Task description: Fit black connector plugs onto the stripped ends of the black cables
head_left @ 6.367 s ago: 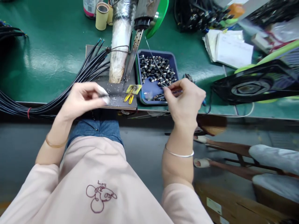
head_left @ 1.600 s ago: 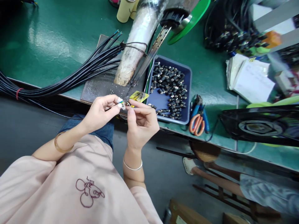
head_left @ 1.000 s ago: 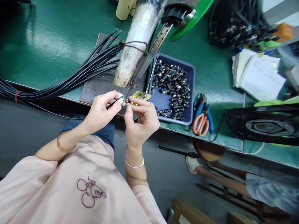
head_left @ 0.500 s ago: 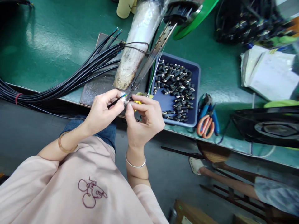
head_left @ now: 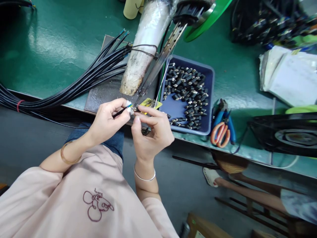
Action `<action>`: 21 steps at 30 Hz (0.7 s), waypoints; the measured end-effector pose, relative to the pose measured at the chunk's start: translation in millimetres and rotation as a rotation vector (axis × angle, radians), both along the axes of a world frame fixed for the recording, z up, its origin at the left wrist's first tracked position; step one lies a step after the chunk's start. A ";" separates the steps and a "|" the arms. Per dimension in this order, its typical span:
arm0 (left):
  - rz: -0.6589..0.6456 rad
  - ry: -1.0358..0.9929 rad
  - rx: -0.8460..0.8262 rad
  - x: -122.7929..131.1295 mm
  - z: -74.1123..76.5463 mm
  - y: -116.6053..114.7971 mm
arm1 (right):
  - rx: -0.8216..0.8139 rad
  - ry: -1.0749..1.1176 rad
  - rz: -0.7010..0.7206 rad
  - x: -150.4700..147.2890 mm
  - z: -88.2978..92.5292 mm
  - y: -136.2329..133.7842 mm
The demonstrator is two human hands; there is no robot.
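My left hand is closed in a pinch round a black cable. Blue and yellow-green wire ends poke out past its fingertips, and something white shows at them. My right hand is curled, its fingertips at a small metallic connector that meets the wire ends; the fingers cover most of it. Just above both hands is the lower end of a soldering iron, slanting down from a stand. Thin solder wire hangs beside it, over a yellow piece behind my right fingers.
A bundle of black cables lies to the left, partly on a dark plate. At right stands a blue tray of black connectors, then pliers, papers and a black fan-like device. A white wrapped tube hangs above.
My right fingers have shifted slightly down and the thumb sits farther from the index finger. More of the yellow piece shows. The view has turned a little.
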State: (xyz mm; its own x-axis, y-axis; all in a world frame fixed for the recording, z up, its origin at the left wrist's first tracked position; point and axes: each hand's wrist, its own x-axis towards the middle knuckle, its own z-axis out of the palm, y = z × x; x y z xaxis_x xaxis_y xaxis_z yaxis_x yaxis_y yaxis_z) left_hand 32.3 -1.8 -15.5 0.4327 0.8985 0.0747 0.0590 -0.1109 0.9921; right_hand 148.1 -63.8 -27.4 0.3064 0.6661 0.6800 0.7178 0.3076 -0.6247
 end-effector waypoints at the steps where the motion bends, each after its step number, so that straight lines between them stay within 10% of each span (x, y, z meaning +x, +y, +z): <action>1: -0.002 -0.001 -0.004 -0.2 -0.1 -0.5 | 0.002 -0.003 -0.003 0.0 0.1 -0.4; 14: -0.056 -0.171 -0.143 -8.9 0.1 -6.3 | -0.203 0.173 0.039 2.0 0.6 -14.7; 21: -0.050 -0.101 -0.022 -13.9 -0.3 -12.3 | -0.108 0.286 -0.196 6.3 24.3 -28.2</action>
